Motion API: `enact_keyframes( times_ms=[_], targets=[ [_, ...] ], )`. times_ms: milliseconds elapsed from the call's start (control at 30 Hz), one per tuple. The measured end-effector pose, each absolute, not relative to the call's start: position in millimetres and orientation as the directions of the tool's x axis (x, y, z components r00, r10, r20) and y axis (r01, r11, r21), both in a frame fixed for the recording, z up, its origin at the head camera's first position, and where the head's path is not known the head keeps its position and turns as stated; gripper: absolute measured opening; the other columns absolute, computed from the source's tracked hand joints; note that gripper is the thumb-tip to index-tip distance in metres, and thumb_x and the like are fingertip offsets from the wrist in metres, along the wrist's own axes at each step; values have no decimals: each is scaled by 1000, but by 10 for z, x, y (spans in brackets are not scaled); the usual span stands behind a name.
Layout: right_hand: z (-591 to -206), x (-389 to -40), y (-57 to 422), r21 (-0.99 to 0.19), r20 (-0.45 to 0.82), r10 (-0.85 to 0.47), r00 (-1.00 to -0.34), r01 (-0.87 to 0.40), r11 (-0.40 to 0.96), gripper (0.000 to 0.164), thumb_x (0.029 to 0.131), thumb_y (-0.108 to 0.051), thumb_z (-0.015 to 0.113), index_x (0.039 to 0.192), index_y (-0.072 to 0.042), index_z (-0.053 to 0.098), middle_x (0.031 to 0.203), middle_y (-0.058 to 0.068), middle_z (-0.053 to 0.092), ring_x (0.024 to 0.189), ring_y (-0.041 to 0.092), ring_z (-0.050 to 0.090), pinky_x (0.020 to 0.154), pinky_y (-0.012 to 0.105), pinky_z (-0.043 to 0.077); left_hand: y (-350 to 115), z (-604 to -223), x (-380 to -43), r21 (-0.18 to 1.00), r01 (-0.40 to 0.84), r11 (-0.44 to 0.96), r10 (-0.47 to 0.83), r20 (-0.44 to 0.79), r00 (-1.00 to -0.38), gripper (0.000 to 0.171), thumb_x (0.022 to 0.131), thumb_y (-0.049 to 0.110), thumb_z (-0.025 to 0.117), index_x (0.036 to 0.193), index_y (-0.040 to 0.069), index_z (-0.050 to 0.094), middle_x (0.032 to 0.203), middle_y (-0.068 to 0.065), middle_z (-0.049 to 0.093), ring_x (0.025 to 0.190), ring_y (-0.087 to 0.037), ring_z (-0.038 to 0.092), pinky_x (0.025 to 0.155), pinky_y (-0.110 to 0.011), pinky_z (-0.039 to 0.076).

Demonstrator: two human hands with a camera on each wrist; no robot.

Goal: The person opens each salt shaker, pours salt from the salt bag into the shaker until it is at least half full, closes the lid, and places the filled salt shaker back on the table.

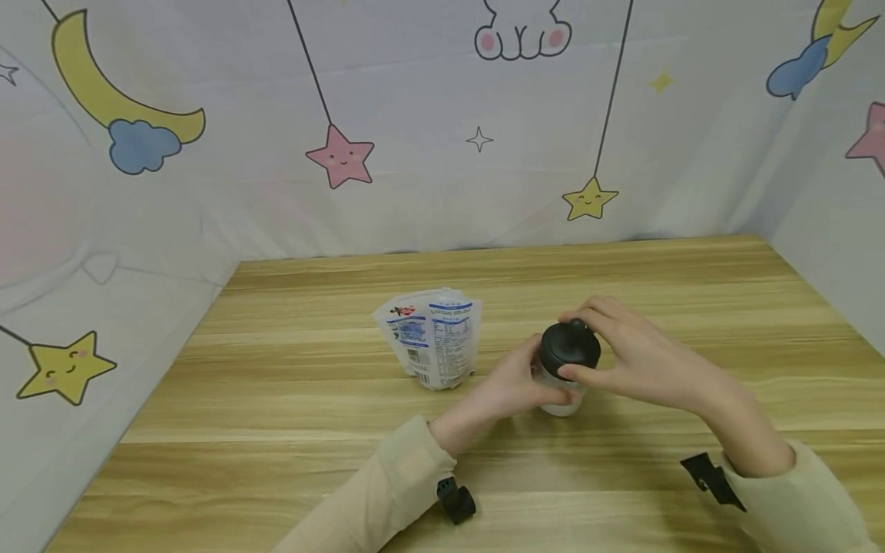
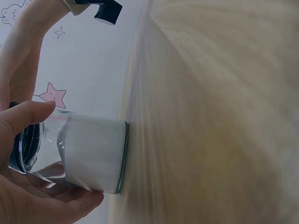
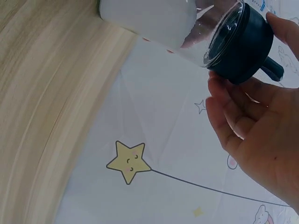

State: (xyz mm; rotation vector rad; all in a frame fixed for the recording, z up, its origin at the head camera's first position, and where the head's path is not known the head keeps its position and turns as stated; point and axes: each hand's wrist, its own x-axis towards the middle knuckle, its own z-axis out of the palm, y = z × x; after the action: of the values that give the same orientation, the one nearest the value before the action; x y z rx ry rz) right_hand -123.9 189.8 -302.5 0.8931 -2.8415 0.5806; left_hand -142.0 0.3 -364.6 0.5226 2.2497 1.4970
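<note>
A clear glass jar (image 2: 96, 151) holding white contents stands upright on the table, with a black lid (image 1: 570, 351) on top that has a small protruding spout or knob. My left hand (image 1: 513, 385) grips the jar's body, thumb on one side and fingers on the other. On the lid, my right hand (image 1: 646, 365) holds the rim between thumb and fingers. In the right wrist view the lid sits on the jar's mouth, and the upper part of the glass is free of the white contents.
A white plastic pouch (image 1: 442, 338) with blue print stands left of the jar. The wood-grain table (image 1: 276, 415) reaches back to a cloth backdrop (image 1: 429, 207) with stars and moons. Black straps with small devices are on both sleeves.
</note>
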Motion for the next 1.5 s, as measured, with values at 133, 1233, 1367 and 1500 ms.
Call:
enact_keyframes(
  times_ms=[133, 1233, 1367, 1500],
  targets=[
    [-3024, -1227, 1886, -325, 220, -512, -831, -557, 764, 58, 82, -54, 69, 120, -11, 58, 113, 2, 60, 108, 20, 56, 91, 46, 47, 2, -3653, -1419, 931, 94, 354, 508, -106, -855, 63, 76, 19, 80, 132, 21, 51, 131, 1, 59, 121, -14, 52, 105, -39, 39],
    [-2975, -1211, 1897, -308, 219, -550, -806, -592, 745, 56, 84, -45, 70, 125, -8, 58, 115, 3, 63, 110, 23, 59, 91, 46, 50, 3, -3656, -1415, 937, 75, 341, 501, -113, -858, 62, 75, 17, 80, 130, 21, 52, 127, 2, 60, 116, -12, 52, 103, -37, 39],
    [-2975, -1207, 1883, -286, 239, -539, -807, -589, 756, 58, 82, -45, 73, 122, -5, 59, 113, 6, 64, 107, 24, 60, 90, 46, 51, 1, -3657, -1418, 935, 88, 343, 509, -106, -854, 62, 76, 17, 80, 130, 21, 52, 128, 1, 60, 118, -13, 52, 104, -38, 39],
    [-2980, -1202, 1866, -279, 243, -516, -822, -568, 774, 58, 81, -47, 73, 118, -5, 60, 109, 6, 64, 102, 23, 62, 86, 44, 52, 2, -3652, -1419, 934, 91, 345, 513, -107, -852, 62, 76, 17, 80, 131, 21, 52, 130, 1, 59, 122, -15, 52, 106, -40, 38]
  ],
)
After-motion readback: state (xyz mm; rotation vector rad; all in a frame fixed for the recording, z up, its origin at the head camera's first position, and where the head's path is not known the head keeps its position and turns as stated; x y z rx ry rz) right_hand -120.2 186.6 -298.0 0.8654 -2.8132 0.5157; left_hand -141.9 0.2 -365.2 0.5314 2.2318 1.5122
